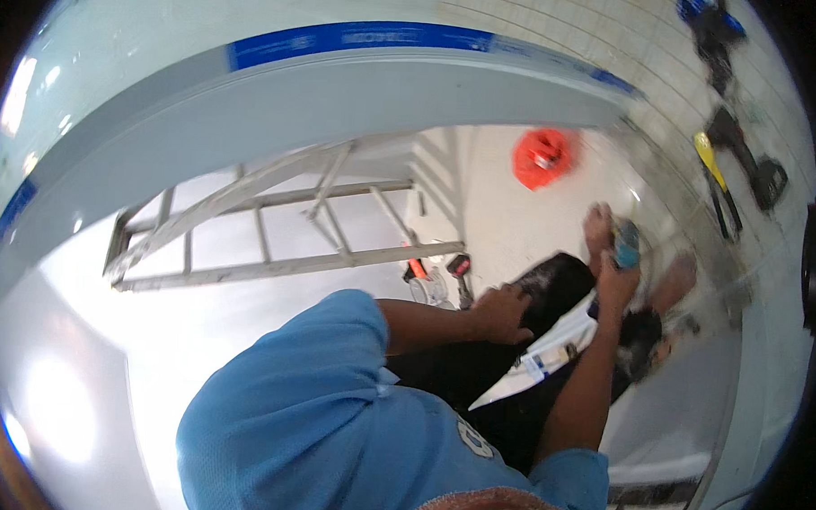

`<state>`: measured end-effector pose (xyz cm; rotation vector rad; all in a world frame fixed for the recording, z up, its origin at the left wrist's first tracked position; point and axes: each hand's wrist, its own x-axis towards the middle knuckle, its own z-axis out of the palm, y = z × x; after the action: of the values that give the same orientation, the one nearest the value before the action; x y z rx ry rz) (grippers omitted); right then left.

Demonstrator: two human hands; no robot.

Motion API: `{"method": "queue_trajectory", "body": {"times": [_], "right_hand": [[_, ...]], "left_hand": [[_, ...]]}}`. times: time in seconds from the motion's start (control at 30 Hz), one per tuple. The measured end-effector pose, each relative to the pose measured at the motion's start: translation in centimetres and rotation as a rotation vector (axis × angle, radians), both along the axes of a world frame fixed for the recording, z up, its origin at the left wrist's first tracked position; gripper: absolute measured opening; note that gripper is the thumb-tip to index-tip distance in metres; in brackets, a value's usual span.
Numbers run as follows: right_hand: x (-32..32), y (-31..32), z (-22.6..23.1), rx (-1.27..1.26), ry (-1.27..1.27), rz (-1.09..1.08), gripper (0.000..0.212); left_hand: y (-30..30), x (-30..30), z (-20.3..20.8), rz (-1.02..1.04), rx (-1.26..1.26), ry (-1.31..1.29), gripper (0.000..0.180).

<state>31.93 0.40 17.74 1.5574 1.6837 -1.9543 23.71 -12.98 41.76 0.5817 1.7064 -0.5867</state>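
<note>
My right hand (617,286) grips a teal and dark power tool, seemingly a drill (626,247), held out in front between my feet. Motion blurs its front end. My left hand (505,313) lies on my left knee, fingers draped over the dark trousers (550,291) with nothing in them. Between my legs, some small white and blue items (548,359) lie on a pale surface; I cannot make out their kind.
A metal ladder (309,268) lies at the left. Near my left knee are a red and black cordless tool (460,268) and a clear round container (435,290). An orange-red bag (543,158) sits farther off. Yellow-handled pliers (718,180) and a black power tool (768,182) are at the right.
</note>
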Motion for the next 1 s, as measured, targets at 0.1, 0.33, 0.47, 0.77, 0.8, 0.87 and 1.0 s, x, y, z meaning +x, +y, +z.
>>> {"method": "queue_trajectory", "body": {"times": [0.1, 0.33, 0.47, 0.77, 0.8, 0.87, 1.0], "right_hand": [[-1.3, 0.8, 1.9, 0.012, 0.028, 0.032, 0.054], [-0.9, 1.0, -0.3, 0.021, 0.053, 0.115, 0.055], [0.0, 0.1, -1.1, 0.058, 0.220, 0.156, 0.055], [-0.8, 3.9, 0.1, 0.303, -0.049, 0.245, 0.061], [-1.7, 6.7, 4.3, 0.355, -0.142, 0.406, 0.064], [1.0, 8.1, 0.4, 0.665, -0.234, 0.438, 0.073], [-0.6, 9.1, 0.8, 0.835, -0.249, 0.527, 0.078]], "left_hand": [[-0.6, -0.1, 0.2, 0.010, 0.007, 0.080, 0.077], [-1.7, 0.2, -0.2, 0.088, 0.106, 0.057, 0.077], [-1.9, 1.7, 0.6, 0.151, 0.132, 0.114, 0.070], [-4.4, 1.6, -1.5, 0.134, 0.179, 0.053, 0.072], [-3.4, 0.5, -1.2, 0.121, 0.186, 0.048, 0.071], [-3.2, 0.0, -3.2, 0.185, 0.223, 0.027, 0.069], [-4.1, -0.7, 1.0, 0.256, 0.231, 0.098, 0.067]]}}
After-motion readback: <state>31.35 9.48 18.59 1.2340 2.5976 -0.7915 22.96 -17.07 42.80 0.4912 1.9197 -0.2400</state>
